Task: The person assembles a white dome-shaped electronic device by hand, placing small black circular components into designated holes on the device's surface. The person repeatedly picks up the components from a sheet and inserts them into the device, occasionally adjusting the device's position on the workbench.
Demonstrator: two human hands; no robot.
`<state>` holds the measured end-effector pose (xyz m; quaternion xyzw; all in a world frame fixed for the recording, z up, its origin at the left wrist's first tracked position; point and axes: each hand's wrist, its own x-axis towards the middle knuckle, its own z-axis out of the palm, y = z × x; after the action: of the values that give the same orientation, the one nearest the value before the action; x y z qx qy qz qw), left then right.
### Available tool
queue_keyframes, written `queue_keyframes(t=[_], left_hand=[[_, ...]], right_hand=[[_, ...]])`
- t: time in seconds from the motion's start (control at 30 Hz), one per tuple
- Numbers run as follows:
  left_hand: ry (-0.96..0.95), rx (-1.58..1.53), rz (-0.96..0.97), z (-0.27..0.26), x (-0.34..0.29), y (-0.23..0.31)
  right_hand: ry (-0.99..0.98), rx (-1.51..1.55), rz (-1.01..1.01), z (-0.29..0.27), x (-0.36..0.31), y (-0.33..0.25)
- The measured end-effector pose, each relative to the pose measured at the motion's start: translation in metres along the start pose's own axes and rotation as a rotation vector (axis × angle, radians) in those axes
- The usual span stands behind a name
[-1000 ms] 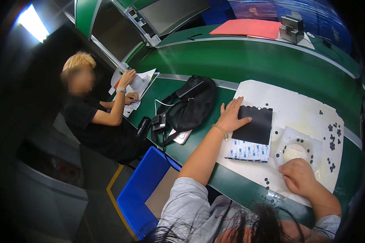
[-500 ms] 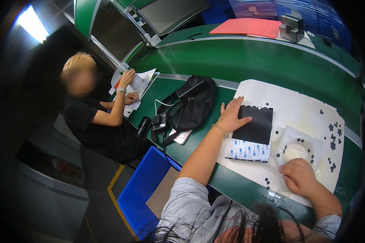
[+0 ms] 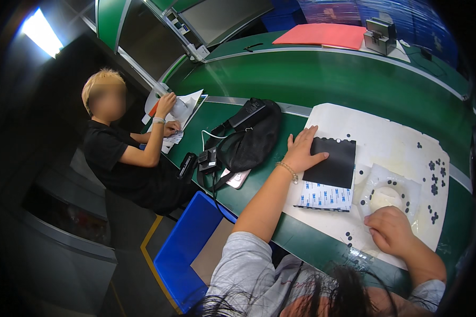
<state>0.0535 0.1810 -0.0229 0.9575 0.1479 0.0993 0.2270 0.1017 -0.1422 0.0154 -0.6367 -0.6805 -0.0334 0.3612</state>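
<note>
My left hand [image 3: 301,149] lies flat, fingers spread, on the left edge of a black square sheet [image 3: 333,162] that rests on a white mat [image 3: 391,142]. Below the black sheet lies a white backing strip with blue print [image 3: 325,196]. My right hand [image 3: 388,230] is curled, fingertips pinched at the lower edge of a clear plastic ring piece [image 3: 388,190] with small black dots around it. Whether the fingers hold a dot is hidden. Several loose black dots [image 3: 433,177] lie at the mat's right side.
A black waist bag [image 3: 248,140] and a phone [image 3: 237,178] lie left of the mat on the green table [image 3: 322,79]. A person in black [image 3: 121,153] sits at the far left handling papers. A blue bin [image 3: 182,251] stands below. A red sheet [image 3: 322,36] and grey box [image 3: 380,36] sit far back.
My right hand has slid a little down and toward me, off the clear ring piece. My left hand has stayed flat on the black sheet.
</note>
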Motion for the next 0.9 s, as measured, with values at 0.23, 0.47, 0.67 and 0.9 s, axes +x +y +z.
queue_keyframes(t=[0.23,0.47,0.67,0.9], left_hand=[[0.011,-0.01,0.019,0.0006,-0.001,-0.0029],[0.009,-0.018,0.014,-0.0021,-0.0017,0.0009],[0.012,-0.012,0.013,-0.0002,-0.0018,-0.0004],[0.02,-0.007,0.021,0.0011,0.0002,-0.0021]], right_hand=[[0.004,-0.001,-0.005,0.0012,0.0003,0.001],[0.011,0.011,0.013,0.0002,-0.0019,0.0004],[-0.006,0.015,0.017,-0.0008,-0.0009,0.0006],[-0.032,0.017,0.021,-0.0005,-0.0026,0.0026]])
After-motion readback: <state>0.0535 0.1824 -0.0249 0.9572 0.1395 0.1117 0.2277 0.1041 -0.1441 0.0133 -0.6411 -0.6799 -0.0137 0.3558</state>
